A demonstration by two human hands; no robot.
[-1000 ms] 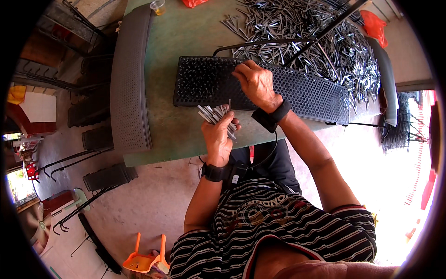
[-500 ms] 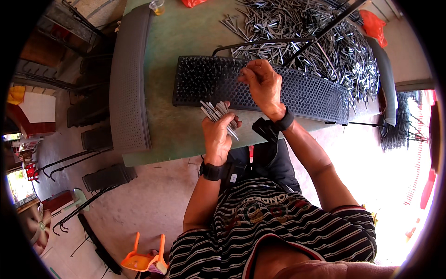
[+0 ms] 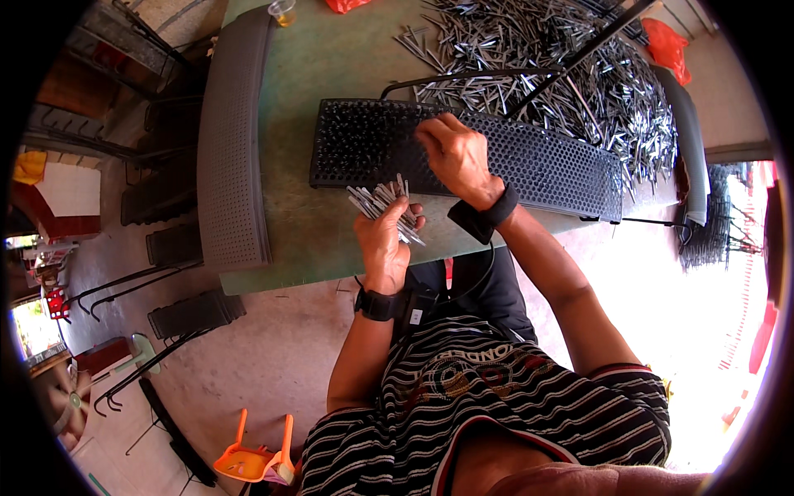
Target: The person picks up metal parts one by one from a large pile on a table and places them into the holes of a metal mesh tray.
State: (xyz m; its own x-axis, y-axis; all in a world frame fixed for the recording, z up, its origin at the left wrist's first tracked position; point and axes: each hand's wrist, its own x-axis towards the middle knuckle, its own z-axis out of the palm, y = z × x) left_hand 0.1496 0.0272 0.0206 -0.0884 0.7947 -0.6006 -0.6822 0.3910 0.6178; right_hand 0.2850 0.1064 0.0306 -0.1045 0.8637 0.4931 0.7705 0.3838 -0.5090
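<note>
My left hand is closed around a bundle of thin grey metal rods, their ends fanning out past the thumb. Over a long black perforated tray hovers my right hand, fingers curled together and pointing down at the holes. Whatever sits between those fingertips is too small or hidden to make out. Many upright rods fill the tray's left end, while the holes to the right of my right hand show bare. The bundle is just in front of the tray's near edge.
Behind the tray a large heap of loose rods covers the green table. A black bar slants over it. A grey perforated panel lies along the left edge. A cup stands far left; an orange stool is on the floor.
My right hand has dropped from a raised pose to lower over the tray and slightly left, wrist turning. The bundle in my left hand has shifted a little.
</note>
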